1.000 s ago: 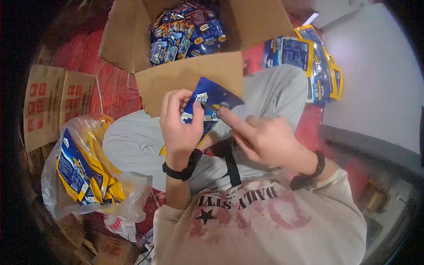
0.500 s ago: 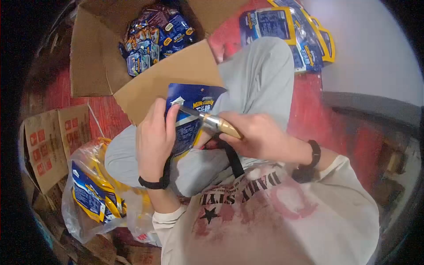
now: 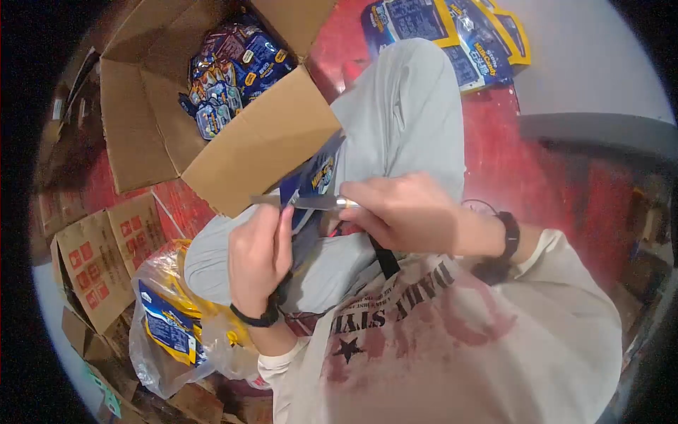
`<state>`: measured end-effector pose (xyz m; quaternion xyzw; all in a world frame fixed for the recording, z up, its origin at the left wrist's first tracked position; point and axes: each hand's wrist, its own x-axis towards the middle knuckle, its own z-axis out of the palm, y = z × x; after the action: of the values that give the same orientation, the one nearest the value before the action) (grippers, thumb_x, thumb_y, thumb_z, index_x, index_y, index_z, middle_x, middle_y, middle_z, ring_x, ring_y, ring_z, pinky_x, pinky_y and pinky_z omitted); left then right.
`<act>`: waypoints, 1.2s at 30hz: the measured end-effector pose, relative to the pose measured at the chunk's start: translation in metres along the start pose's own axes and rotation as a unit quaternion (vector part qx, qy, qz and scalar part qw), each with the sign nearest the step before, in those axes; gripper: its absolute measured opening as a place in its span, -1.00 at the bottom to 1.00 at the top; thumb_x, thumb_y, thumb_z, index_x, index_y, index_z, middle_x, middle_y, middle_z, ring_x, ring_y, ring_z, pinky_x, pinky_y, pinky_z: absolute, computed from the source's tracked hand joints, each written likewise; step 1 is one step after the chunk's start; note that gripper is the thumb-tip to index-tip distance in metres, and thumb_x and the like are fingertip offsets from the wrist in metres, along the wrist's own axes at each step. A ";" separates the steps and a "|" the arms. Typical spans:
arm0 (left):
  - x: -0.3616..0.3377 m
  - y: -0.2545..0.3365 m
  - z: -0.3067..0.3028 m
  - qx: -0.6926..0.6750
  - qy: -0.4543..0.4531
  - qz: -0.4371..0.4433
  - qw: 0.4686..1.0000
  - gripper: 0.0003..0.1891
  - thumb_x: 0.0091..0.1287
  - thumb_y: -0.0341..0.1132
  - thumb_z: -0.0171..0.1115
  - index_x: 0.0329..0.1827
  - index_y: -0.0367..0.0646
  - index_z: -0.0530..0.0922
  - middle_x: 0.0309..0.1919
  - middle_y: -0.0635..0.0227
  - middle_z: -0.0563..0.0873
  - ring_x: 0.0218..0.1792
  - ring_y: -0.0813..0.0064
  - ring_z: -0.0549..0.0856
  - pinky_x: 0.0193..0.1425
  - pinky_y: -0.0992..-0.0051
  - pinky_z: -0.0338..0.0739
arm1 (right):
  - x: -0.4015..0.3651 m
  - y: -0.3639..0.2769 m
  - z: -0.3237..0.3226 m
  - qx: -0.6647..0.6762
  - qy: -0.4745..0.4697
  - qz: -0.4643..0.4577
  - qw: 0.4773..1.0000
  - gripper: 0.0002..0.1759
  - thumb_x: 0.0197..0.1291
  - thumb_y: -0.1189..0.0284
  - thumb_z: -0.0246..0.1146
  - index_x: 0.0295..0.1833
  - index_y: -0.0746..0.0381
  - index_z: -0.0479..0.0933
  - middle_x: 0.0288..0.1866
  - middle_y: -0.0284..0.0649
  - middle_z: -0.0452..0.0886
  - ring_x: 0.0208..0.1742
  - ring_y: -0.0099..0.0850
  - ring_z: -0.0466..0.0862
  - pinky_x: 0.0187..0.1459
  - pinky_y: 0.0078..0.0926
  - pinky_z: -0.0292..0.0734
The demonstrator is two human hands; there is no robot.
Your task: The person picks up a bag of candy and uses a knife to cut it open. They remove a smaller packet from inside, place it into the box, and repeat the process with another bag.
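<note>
My left hand is closed on the edge of a dark blue milk candy pouch, which hangs tilted above my lap. In my right hand is a knife, gripped by its handle, which my fingers mostly hide. Its metal blade lies nearly level across the pouch, pointing left. The tip reaches past my left thumb, with the blade right at the thumb and the pouch edge.
Ahead to the left stands an open cardboard box holding several small candy packs. Blue and yellow pouches lie on the red floor at the upper right. A clear plastic bag with more pouches and a printed carton are at my left.
The knife has swung from slanting across the pouch front to nearly level, its blade now showing. The pouch has tipped and turned, showing less of its front, and the head view has shifted.
</note>
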<state>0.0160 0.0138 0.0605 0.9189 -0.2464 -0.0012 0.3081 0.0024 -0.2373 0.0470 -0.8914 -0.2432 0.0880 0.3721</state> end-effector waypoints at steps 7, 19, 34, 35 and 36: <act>-0.033 0.014 -0.028 0.070 0.140 -0.114 0.981 -0.77 0.43 -0.49 0.28 -0.42 -0.27 0.48 -0.58 0.14 0.48 -0.57 0.15 0.51 -0.43 0.22 0.32 | -0.006 0.034 -0.024 -0.085 0.031 0.061 0.994 -0.72 0.45 0.18 0.23 -0.12 0.19 0.52 -0.47 -0.01 0.66 -0.42 0.08 0.72 -0.43 0.04 0.58; -0.098 0.012 -0.080 0.063 0.453 -0.170 0.873 -0.66 0.65 -0.31 0.11 0.25 -0.46 0.55 0.04 0.15 0.75 -0.05 0.50 0.69 0.05 0.49 0.60 | 0.001 0.065 -0.022 0.108 0.139 0.140 0.974 -0.64 0.25 0.23 0.53 -0.24 0.30 0.59 -0.51 -0.02 0.54 -0.55 -0.16 0.49 -0.41 -0.27 0.46; -0.069 0.049 -0.057 -0.096 0.682 -0.187 0.701 -0.67 0.67 -0.19 0.09 0.20 -0.32 0.51 0.04 0.19 0.73 0.03 0.52 0.68 0.17 0.47 0.53 | 0.070 -0.012 0.145 0.797 -0.272 0.153 0.517 -0.61 0.56 0.11 0.19 -0.05 0.27 0.59 -0.28 -0.27 0.68 -0.63 -0.63 0.44 -0.70 -0.61 0.20; -0.059 0.047 -0.049 -0.132 0.687 -0.168 0.695 -0.69 0.67 -0.20 0.09 0.20 -0.30 0.49 0.04 0.17 0.74 0.02 0.48 0.69 0.16 0.45 0.56 | 0.070 -0.023 0.143 0.843 -0.229 0.157 0.461 -0.60 0.56 0.07 0.17 0.12 0.21 0.55 -0.30 -0.28 0.67 -0.65 -0.60 0.45 -0.72 -0.62 0.20; -0.051 0.047 -0.041 -0.144 0.687 -0.167 0.692 -0.64 0.64 -0.25 0.13 0.25 -0.41 0.49 0.08 0.16 0.69 0.01 0.49 0.63 0.22 0.47 0.48 | 0.071 -0.017 0.143 0.842 -0.222 0.154 0.468 -0.60 0.56 0.07 0.17 0.12 0.21 0.55 -0.30 -0.28 0.67 -0.65 -0.60 0.45 -0.72 -0.62 0.20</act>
<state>-0.0439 0.0280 0.1124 0.6334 0.1950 0.5439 0.5146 0.0092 -0.1026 -0.0406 -0.1214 0.0146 0.5008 0.8569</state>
